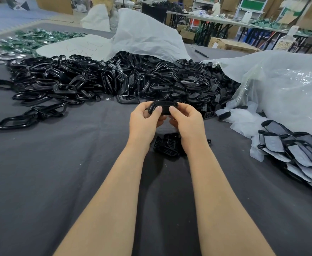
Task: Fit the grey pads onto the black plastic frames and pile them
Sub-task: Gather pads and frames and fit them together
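Together, left hand (144, 118) and right hand (187, 120) grip one black frame (164, 107) (thumbs curled atop).

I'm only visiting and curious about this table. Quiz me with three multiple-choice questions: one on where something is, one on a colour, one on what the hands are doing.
1. Where does the pile of padded frames lie?
A. Far left corner
B. Right side of the table
C. On the floor

2. What colour are the packets at the far left?
A. Green
B. Red
C. Yellow

3. What are the hands doing?
A. Lying flat, holding nothing
B. Both grip one black frame
C. Each grips a separate frame

Answers:
1 B, the grey-faced pieces are stacked at the right edge.
2 A, they show green beyond the black heap.
3 B, the left hand and right hand curl their fingers round the same frame.
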### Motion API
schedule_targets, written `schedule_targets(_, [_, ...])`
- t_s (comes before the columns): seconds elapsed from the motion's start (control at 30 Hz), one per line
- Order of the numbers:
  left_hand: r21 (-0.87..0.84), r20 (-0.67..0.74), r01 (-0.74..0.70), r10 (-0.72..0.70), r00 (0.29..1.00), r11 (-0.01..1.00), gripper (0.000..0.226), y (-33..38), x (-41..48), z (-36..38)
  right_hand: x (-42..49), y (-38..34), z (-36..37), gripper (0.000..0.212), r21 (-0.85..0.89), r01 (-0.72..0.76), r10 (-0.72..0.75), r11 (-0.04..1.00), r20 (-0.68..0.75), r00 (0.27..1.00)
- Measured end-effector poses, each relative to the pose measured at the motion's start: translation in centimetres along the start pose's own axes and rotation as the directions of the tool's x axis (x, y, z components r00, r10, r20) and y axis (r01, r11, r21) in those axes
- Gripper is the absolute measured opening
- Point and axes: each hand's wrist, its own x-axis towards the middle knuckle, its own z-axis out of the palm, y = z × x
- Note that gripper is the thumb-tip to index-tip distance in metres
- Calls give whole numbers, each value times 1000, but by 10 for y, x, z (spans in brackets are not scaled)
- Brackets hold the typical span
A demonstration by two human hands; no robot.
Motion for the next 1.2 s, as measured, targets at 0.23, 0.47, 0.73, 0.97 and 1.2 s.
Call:
schedule_targets(0.23, [-254,82,180,-165,983,950,9,3,2,0,0,-3,0,13,214,-89,80,973,49,996])
schedule_targets(0.47, [30,-45,34,-33,998,999,10,-1,0,1,-3,-2,0,12,-23,90,-89,996,22,996])
schedule_targets(0.73, [-99,19,159,-158,987,982,21,2,3,-1,0,-3,-3,11,173,-94,89,980,37,995])
schedule_targets(0.97, [-189,51,205,-199,979,960,18,3,2,3,0,-3,0,9,27,10,-9,1000,-65,998])
schedule_targets(1.2, [8,-8,53,-53,999,999,10,-2,0,4,-2,2,1,8,-156,86,-99,984,-78,992])
